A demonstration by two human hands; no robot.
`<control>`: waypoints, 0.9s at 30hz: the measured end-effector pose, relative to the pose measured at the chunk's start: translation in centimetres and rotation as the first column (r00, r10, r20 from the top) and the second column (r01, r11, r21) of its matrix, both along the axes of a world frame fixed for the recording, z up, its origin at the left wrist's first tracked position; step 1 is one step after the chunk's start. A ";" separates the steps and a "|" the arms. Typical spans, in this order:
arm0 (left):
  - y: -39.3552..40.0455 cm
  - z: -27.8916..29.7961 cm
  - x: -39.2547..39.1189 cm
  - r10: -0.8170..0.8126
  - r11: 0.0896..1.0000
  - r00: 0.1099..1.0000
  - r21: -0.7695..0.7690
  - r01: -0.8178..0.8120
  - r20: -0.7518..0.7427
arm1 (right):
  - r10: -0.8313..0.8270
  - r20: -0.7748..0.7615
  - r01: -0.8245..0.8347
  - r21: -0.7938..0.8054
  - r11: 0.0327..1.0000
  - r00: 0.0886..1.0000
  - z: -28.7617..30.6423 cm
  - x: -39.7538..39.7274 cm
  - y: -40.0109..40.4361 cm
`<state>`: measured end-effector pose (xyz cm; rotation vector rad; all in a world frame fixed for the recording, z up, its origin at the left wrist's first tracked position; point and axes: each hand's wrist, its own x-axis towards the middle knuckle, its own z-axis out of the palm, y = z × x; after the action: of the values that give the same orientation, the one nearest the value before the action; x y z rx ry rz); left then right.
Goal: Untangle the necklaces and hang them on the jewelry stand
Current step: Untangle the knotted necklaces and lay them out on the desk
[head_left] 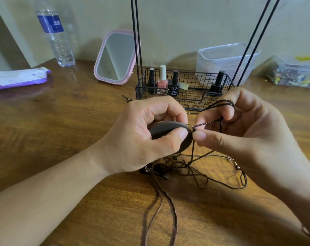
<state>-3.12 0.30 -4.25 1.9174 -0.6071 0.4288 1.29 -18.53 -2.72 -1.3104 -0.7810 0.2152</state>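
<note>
The pendant [168, 129], a dark flat oval, looks rigid and light; its ring [189, 126] is the sure place to work. The left hand [143, 134] grips the pendant above the table [62, 121]. The right hand [239, 128], close beside it, pinches the beaded chain [207, 123] at the ring. The chain is limp, thin and probably snags easily. Brown cords [168, 201] lie tangled beneath, soft and floppy. The stand [184, 89] waits just behind.
</note>
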 end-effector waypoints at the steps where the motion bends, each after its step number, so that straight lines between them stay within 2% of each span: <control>1: 0.0 0.0 0.0 -0.003 1.000 1.000 -0.009 0.003 -0.004 | 0.010 -0.011 -0.010 0.010 1.000 1.000 0.0 0.0 0.0; 8: 0.0 -0.1 0.0 -0.023 0.999 0.999 -0.037 0.021 -0.042 | 0.089 -0.022 -0.089 -0.027 0.996 0.996 0.2 0.4 -0.3; 14: 0.0 -0.1 0.0 -0.012 0.999 0.999 -0.041 0.010 -0.051 | 0.018 0.071 -0.013 -0.077 0.997 0.997 0.2 0.0 -0.2; 19: 0.1 0.1 -0.2 0.014 0.999 0.998 -0.041 -0.016 -0.054 | 0.069 0.083 -0.062 -0.081 0.995 0.994 0.2 0.1 -0.3; 27: 0.1 0.2 -0.2 0.072 0.997 0.996 -0.011 -0.072 0.047 | 0.044 0.126 -0.034 -0.079 0.996 0.991 0.1 0.3 -0.4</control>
<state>-3.33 0.36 -4.07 1.9291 -0.5674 0.5237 1.59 -18.96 -2.62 -1.3924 -0.9155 0.1953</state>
